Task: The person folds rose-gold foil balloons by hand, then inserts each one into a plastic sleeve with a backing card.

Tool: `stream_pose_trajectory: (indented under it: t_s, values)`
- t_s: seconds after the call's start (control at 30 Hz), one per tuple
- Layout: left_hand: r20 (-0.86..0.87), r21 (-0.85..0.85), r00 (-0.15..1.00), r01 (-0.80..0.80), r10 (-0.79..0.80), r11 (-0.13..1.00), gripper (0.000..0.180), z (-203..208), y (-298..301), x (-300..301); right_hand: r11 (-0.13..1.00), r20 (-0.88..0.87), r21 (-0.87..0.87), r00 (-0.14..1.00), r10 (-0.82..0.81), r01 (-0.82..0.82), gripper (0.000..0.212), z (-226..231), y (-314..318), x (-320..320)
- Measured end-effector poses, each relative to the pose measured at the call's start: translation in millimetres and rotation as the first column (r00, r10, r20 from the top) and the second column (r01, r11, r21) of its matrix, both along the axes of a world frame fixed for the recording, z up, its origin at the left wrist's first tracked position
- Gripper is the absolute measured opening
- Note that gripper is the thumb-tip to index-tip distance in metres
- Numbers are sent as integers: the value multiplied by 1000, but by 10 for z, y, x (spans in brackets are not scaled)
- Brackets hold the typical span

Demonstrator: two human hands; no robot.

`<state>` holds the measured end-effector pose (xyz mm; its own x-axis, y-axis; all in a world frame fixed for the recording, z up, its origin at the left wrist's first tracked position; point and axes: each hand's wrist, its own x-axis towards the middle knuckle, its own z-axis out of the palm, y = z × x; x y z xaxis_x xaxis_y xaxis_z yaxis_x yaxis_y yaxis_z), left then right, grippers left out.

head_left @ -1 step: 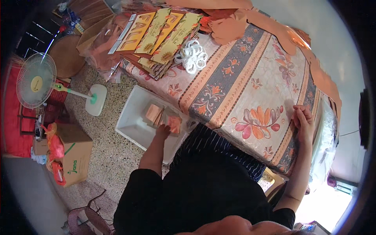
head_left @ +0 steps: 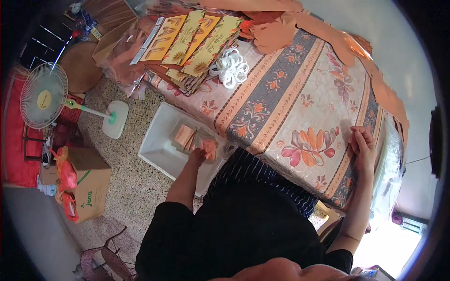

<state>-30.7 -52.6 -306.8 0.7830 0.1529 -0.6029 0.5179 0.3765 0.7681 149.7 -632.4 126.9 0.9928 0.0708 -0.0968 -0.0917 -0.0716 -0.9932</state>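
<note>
On the left, my left hand point(head_left: 198, 156) reaches down into a white plastic bin point(head_left: 152, 140). Its fingers close at the edge of a flat orange packet point(head_left: 209, 149) in a clear sleeve, part of a stack. Beside that lies another stack of similar packets point(head_left: 184, 135). My fingertips are small and dark here. My right hand point(head_left: 363, 142) rests by the right edge of the table, fingers curled together, with nothing visible in them. A floral plastic tablecloth point(head_left: 304, 100) covers the table under it.
Printed yellow cards point(head_left: 206, 44) are piled at the table's far left, beside white looped bands point(head_left: 230, 68). Orange cut sheets point(head_left: 274, 35) lie along the far edge. A floor fan point(head_left: 44, 96) and cardboard box point(head_left: 93, 185) stand on the left. Clear plastic point(head_left: 389, 164) hangs at the right.
My left hand has shifted very slightly to the right at the packets in the bin. My right hand stays where it was.
</note>
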Motion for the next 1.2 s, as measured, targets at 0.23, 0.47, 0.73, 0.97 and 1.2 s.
stream_pose_trajectory:
  t_s: [0.23, 0.47, 0.73, 0.97, 1.2]
  values:
    - [-61, 481, 831, 510, -553, 713, 33, 1653, -597, 708, 987, -29, -142, 996, -78, 74, 14, 113, 172, -154]
    - [77, 407, 257, 874, -963, 266, 29, 4489, -878, 1073, 873, 217, -485, 959, 184, -57, 20, 220, 593, -147]
    - [29, 987, 431, 129, -902, 94, 21, 5344, -1857, 2702, 733, 503, -677, 768, 396, 65, 26, 96, 1157, 514]
    - [-197, 798, 697, -296, -690, -526, 25, 5130, -1818, 3954, 751, 601, -642, 708, 371, 151, 17, -3, 1247, 559]
    - [-232, 724, 853, -169, -468, -668, 22, 5197, -1540, 4461, 741, 565, -656, 745, 355, 145, 20, -5, 1235, 556]
